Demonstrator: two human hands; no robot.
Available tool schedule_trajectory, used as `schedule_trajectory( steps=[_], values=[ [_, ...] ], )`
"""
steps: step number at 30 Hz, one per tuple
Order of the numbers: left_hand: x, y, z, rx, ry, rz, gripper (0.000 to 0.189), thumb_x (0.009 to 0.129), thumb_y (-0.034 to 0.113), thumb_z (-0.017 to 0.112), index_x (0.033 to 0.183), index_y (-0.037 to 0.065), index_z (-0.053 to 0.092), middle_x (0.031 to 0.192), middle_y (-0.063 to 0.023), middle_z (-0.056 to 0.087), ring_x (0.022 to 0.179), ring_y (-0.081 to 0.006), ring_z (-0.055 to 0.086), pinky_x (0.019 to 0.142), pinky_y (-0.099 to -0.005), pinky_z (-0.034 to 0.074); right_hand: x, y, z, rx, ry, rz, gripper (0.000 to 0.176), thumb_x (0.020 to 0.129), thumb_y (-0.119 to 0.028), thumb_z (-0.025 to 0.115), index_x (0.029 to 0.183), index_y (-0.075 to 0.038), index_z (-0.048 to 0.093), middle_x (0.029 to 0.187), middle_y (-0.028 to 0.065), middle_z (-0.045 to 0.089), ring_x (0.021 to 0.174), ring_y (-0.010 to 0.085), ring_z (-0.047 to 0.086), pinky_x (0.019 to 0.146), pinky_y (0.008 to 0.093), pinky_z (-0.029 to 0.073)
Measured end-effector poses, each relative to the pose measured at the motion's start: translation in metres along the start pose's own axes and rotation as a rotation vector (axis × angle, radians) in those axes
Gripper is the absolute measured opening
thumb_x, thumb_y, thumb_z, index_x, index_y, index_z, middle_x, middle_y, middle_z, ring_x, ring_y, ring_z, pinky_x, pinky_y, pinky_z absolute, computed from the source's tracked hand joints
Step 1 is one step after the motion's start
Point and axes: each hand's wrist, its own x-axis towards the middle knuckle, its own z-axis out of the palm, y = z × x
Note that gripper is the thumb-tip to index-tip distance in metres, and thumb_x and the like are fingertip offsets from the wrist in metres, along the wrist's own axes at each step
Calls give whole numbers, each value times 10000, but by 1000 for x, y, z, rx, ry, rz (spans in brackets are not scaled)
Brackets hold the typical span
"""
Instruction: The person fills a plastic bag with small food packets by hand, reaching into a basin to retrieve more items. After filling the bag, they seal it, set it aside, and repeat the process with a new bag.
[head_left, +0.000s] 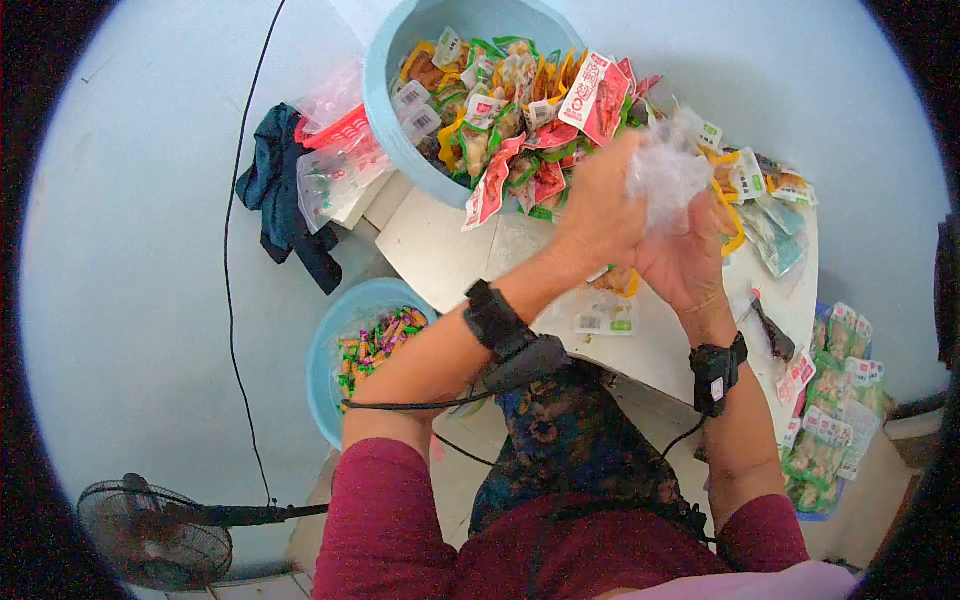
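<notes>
Clear plastic (668,185), crumpled and blurred, sits between the hands above the table: the left hand (600,205) curls closed at its edge, while the right hand (683,265) lies palm up beneath, fingers partly covered, so I cannot tell their grip. The frame's top cuts off a blue tub (376,100) of packets (597,98). White table (430,245), pale blue wall (140,220), black fan (155,540) lower left.

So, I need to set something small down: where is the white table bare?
The white table has bare patches between the large tub and the left forearm, and between the near barcoded packet and the right wristband. Packets crowd its far side beyond the right hand, and the tub is heaped too.
</notes>
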Motion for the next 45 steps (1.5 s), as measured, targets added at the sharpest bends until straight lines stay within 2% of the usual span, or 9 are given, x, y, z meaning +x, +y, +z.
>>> schedule_trajectory(
  steps=[9,17,19,22,26,29,34,37,45],
  values=[
    [-19,-22,27,667,-33,225,545,679,123,676,1180,10,493,1210,-213,530,1136,-398,513,980,-445,410,-7,6,-22,-172,448,-69,453,884,-113,524,1329,-97,436,1301,56,527,1196,223,521,994,429,448],
    [-1,35,-70,570,77,504,654,672,164,755,1252,5,499,1262,-212,523,1207,-394,480,1035,-431,371,-7,-15,-28,-442,513,-268,380,851,-22,457,1225,-47,525,1200,103,585,1125,227,572,973,414,467],
    [19,23,-122,806,346,609,724,661,156,775,1289,-17,458,1313,-272,468,1259,-428,420,1044,-460,358,-7,-17,-28,-530,303,-417,381,845,-11,455,1217,-30,533,1181,101,593,1108,221,578,969,409,470],
    [36,9,-181,813,585,316,617,709,129,725,1258,-26,489,1299,-266,484,1225,-415,458,1009,-435,393,19,-33,-3,-1219,209,-444,404,829,8,415,1209,-48,541,1153,95,608,1036,220,605,926,369,487],
    [40,-27,-211,542,441,-118,558,749,59,611,1284,-18,474,1310,-267,480,1225,-396,466,1013,-437,387,80,-39,85,-1520,83,-526,450,756,12,496,1201,-30,549,1126,114,617,1032,219,594,920,347,469],
    [34,-70,-204,891,543,234,585,737,27,549,1313,-12,448,1320,-253,481,1228,-376,472,1026,-426,378,145,-38,78,-1736,-199,-563,380,769,-69,589,1148,-59,568,1099,161,626,1010,303,616,881,398,484],
    [28,-50,-190,586,577,160,735,647,-73,513,1366,-8,373,1311,-243,484,1219,-381,477,1039,-420,371,268,-3,59,-1962,-748,-711,301,755,-105,610,1044,-24,595,1065,206,623,987,393,596,841,439,486],
    [28,-59,-193,655,564,181,767,629,-77,507,1377,-19,350,1319,-240,477,1233,-369,468,1050,-407,358,314,15,64,-2082,-824,-582,410,723,24,523,1125,-45,570,1062,199,616,1045,376,569,906,443,443],
    [24,-60,-194,778,543,195,757,627,-100,474,1370,-2,367,1317,-225,483,1197,-370,497,1026,-410,375,389,74,37,-2340,-836,-225,458,728,-154,543,1164,-24,592,1064,239,637,1005,405,596,873,462,468]
  ],
)
